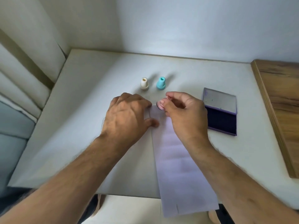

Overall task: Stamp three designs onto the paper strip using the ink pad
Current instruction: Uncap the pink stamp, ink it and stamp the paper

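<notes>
No legible writing, brand or label on any item; a small dark mark on the ink pad's lid is too small to read.

Paper strip (174, 152): pale lilac, long and narrow, faint cross-creases along its length. It lies flat on the white worktop (84, 120), running from centre toward 6 o'clock, its near end hanging past the worktop's front edge. No stamped design can be made out on its visible surface.

Left hand (127, 117): palm down at the strip's far left edge, thumb tip touching the paper, fingers spread and resting flat, gripping nothing.

Right hand (184, 113): above the strip's far end, fingers curled, thumb and forefinger pinching a small pink stamp (161, 105). The stamp is at the strip's top edge; contact with the paper cannot be confirmed.

Ink pad (222, 118): at 3 o'clock from the hands, dark purple case, lid open and laid back toward 12 o'clock, dark pad surface exposed.

Cream stamp (144, 84) and turquoise stamp (161, 83): upright, side by side but apart, at 12 o'clock from the hands, untouched.

Wooden board (281, 101): at the worktop's right edge, 3 o'clock. White walls behind.
</notes>
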`<move>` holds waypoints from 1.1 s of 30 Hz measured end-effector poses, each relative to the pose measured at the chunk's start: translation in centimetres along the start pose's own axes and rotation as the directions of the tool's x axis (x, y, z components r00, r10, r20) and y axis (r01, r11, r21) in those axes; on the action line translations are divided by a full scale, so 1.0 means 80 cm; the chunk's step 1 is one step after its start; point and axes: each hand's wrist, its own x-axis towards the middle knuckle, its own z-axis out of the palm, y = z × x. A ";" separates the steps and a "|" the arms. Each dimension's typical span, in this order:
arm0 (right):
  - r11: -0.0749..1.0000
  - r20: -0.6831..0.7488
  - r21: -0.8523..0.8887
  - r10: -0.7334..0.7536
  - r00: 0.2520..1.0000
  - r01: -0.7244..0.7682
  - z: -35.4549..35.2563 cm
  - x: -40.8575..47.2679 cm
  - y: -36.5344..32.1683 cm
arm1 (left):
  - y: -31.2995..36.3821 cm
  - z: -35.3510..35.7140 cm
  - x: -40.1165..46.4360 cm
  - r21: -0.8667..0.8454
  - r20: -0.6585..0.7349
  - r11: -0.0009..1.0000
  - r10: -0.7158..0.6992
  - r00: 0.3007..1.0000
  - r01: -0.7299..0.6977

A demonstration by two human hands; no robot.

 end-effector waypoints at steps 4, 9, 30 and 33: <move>0.969 -0.033 -0.211 -0.141 0.989 0.131 0.010 -0.007 0.004 | -0.001 0.001 0.002 0.001 0.000 1.000 0.001 1.000 -0.001; 0.937 -0.036 -0.295 -0.209 0.977 0.189 0.016 -0.008 -0.001 | -0.003 0.008 0.007 -0.019 -0.036 0.999 -0.029 0.999 0.028; 0.835 0.000 -0.482 -0.303 0.953 0.266 0.029 -0.011 0.001 | -0.007 0.012 0.009 -0.039 -0.085 0.998 -0.042 0.995 0.039; 0.784 0.071 -0.560 -0.278 0.958 0.269 0.028 -0.002 -0.007 | -0.006 0.011 0.009 -0.021 -0.080 0.999 -0.043 0.996 0.042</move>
